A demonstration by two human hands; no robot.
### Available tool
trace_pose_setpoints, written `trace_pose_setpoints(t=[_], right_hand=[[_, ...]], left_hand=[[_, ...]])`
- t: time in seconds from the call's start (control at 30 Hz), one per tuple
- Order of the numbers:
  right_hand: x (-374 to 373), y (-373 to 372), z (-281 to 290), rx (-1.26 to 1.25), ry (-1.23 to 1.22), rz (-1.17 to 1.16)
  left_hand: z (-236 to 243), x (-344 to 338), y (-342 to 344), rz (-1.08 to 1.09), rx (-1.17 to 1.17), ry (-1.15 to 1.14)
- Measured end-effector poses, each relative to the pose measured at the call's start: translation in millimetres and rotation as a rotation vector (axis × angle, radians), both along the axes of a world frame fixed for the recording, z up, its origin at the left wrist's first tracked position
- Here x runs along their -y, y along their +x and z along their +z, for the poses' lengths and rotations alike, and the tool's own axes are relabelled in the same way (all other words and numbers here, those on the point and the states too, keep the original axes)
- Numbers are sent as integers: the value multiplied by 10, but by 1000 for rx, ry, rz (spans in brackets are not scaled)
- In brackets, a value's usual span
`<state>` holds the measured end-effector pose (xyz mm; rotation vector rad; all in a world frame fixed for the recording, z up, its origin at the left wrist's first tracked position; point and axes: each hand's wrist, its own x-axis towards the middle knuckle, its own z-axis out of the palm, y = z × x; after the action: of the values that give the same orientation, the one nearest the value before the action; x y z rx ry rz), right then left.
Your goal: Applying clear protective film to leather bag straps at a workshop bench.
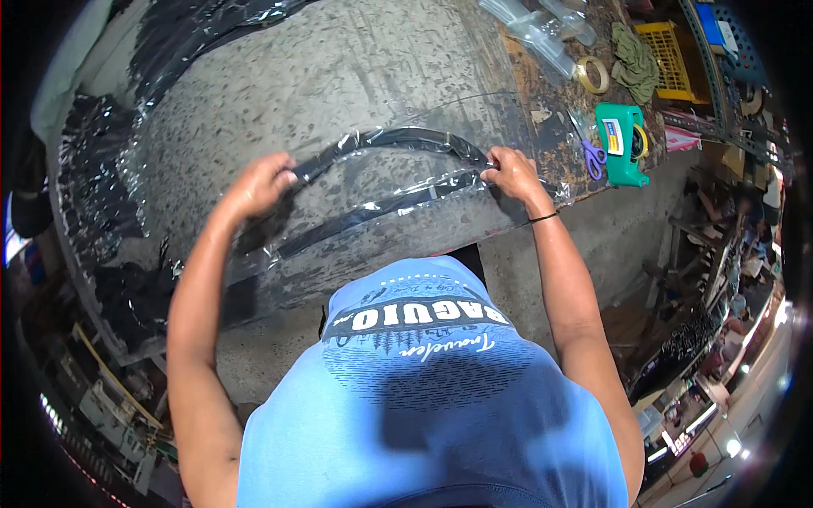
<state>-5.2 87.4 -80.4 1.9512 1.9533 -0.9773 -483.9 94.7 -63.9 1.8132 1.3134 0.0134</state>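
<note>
A long black strip in clear plastic wrap (385, 138) arches between my two hands, bowed away from me over the worktable. My left hand (262, 182) is closed around its left end. Its right end is gripped by my right hand (512, 173), near the table's front edge. Just nearer to me, a second plastic-wrapped black length (381, 209) runs along the table from below my left hand toward my right hand. Whether the two lengths are one piece, I cannot tell.
The grey, speckled worktable (279, 76) bears black plastic-wrapped pieces (102, 161) along its left side. At the right lie purple-handled scissors (594, 159), a green tape dispenser (625, 148), a tape roll (592, 74), a crumpled green cloth (633, 63) and a yellow crate (667, 59).
</note>
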Motion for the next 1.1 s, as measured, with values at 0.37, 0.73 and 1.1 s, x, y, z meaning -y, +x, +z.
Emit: trace_pose_setpoints(t=[0.37, 0.73, 1.1], right_hand=[[59, 160, 46, -251, 200, 146], [-257, -16, -36, -339, 745, 233], [432, -284, -367, -175, 1052, 377]], left_hand=[[-189, 1548, 344, 168, -232, 204], [-259, 744, 36, 249, -266, 669], [-339, 1684, -86, 160, -441, 884]])
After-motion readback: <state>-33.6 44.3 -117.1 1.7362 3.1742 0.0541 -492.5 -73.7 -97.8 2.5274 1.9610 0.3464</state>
